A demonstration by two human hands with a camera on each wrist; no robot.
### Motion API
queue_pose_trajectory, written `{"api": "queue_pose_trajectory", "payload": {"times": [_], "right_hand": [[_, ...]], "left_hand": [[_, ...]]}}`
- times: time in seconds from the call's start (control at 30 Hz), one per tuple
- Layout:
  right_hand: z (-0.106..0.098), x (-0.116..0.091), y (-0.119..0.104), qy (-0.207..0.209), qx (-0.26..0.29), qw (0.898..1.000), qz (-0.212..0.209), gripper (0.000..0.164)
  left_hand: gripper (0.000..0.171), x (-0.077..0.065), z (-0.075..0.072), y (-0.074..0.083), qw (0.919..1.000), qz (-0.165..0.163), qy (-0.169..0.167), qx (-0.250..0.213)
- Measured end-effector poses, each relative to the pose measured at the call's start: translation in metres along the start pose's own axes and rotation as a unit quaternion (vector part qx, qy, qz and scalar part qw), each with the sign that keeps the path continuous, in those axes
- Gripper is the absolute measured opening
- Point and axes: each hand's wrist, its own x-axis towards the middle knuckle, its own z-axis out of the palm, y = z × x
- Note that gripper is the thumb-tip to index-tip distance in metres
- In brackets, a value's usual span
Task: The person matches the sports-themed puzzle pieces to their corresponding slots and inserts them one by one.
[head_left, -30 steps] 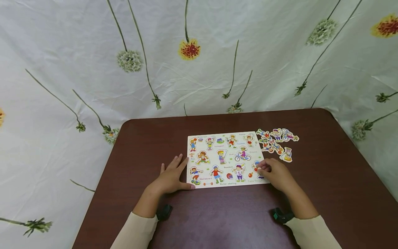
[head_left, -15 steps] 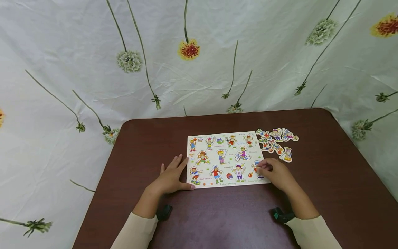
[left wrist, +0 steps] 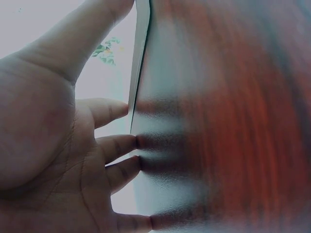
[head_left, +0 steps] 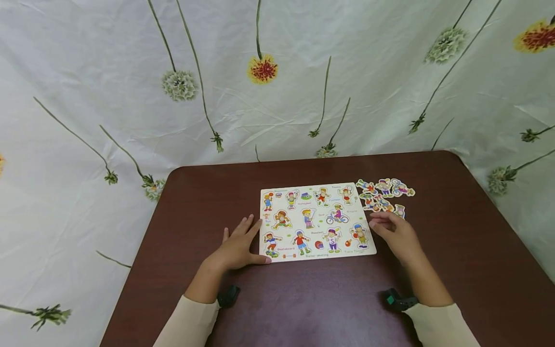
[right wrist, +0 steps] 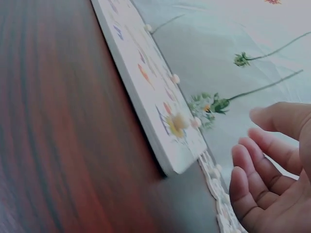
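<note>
A white puzzle board [head_left: 318, 241] printed with children playing sports lies on the table. My left hand [head_left: 237, 246] rests at its left edge with fingers spread, the thumb on the near left corner. In the left wrist view its fingertips [left wrist: 124, 170] touch the tabletop beside the board's edge. My right hand [head_left: 396, 236] hovers just off the board's right edge, fingers loosely bent around nothing. The table tennis figure [head_left: 359, 235] shows fully at the board's lower right. Beyond that hand lie several loose cut-out pieces [head_left: 383, 188], the nearest [head_left: 400, 210] partly hidden by the fingers.
The dark brown table [head_left: 303, 303] has rounded far corners. Behind it hangs a white cloth [head_left: 277, 115] printed with flowers. A dark wrist device [head_left: 228, 296] sits on the left wrist, and another one [head_left: 400, 300] on the right.
My right hand has let go of the table tennis figure and moved right and slightly away, off the board toward the loose pieces. The left hand has stayed in place.
</note>
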Motion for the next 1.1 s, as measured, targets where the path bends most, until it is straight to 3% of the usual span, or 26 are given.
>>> {"api": "queue_pose_trajectory", "payload": {"times": [0.3,0.6,0.77,0.93,1.1], "right_hand": [[-0.023,0.005,0.005,0.082,0.028,0.996,0.002,0.041],[-0.048,0.015,0.012,0.107,0.014,0.994,0.03,0.04],[-0.058,0.023,0.016,0.093,-0.06,0.993,0.031,0.037],[-0.061,0.03,0.024,0.056,-0.172,0.983,-0.024,0.025],[-0.063,0.035,0.03,0.018,-0.228,0.971,-0.071,0.021]], "left_hand": [[0.108,0.0,0.0,0.0,1.0,-0.001,-0.001,-0.006],[0.108,0.0,0.001,0.0,1.0,0.003,0.001,-0.007],[0.108,-0.001,0.001,0.0,1.0,0.001,0.001,-0.003],[0.108,-0.002,0.0,0.001,1.0,-0.001,-0.001,-0.003],[0.107,-0.002,0.0,0.002,1.0,0.002,0.0,-0.006]]}}
